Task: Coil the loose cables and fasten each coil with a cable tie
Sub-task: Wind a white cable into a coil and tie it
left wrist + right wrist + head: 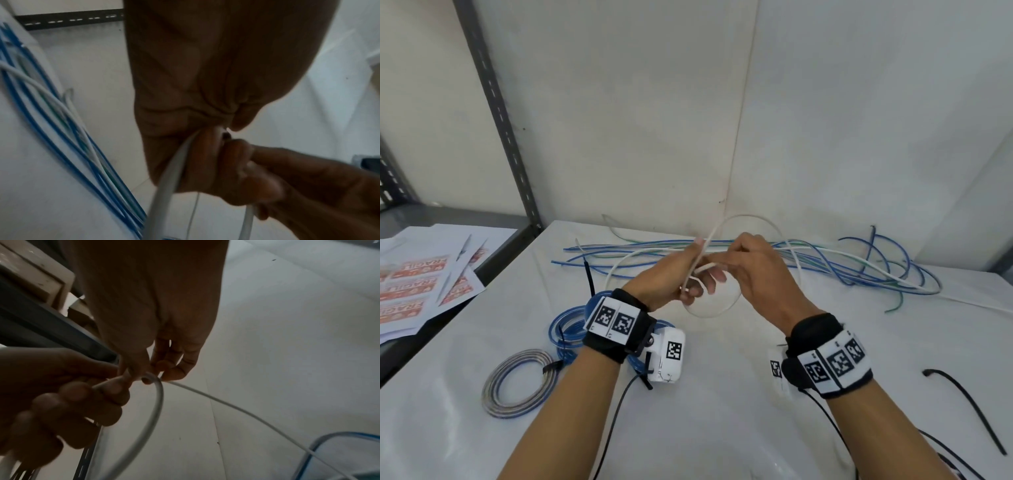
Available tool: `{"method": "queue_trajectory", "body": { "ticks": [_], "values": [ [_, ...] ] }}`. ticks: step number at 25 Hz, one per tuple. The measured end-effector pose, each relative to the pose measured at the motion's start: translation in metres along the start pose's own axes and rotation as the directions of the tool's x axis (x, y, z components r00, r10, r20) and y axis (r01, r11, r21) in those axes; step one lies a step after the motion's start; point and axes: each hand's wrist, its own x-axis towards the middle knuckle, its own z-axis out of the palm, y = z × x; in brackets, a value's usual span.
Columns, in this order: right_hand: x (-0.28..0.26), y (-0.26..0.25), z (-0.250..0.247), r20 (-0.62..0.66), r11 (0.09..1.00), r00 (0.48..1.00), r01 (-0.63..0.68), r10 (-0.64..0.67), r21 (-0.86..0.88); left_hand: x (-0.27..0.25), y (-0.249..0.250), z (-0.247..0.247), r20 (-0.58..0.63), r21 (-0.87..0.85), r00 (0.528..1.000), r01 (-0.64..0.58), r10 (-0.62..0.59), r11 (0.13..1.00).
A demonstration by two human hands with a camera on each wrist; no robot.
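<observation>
Above the white table (722,394), the left hand (671,277) grips a partly coiled white cable (714,310), fingers curled round its loops. The right hand (753,270), touching the left, pinches the same cable. Behind the hands lie loose cables (842,263); left of them, two tied coils (517,383).

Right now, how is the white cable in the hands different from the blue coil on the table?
The white cable is held up in loose loops by the left hand and right hand; the blue coil lies flat, wound tight. The blue coil has a black tie; the white cable shows none. Both are looped.
</observation>
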Motion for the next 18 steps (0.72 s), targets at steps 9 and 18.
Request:
{"method": "queue_trajectory", "body": {
  "ticks": [9, 18],
  "values": [
    [0.014, -0.007, -0.023, 0.081, 0.997, 0.994, -0.078, 0.077, 0.007, -0.011, 0.001, -0.007, 0.273, 0.079, 0.957, -0.118, 0.092, 0.99],
    [0.032, -0.008, -0.043, -0.002, 0.962, 0.992, -0.12, 0.124, 0.247, -0.019, 0.006, -0.019, 0.362, -0.18, 0.89, -0.224, 0.277, 0.958]
  ]
}}
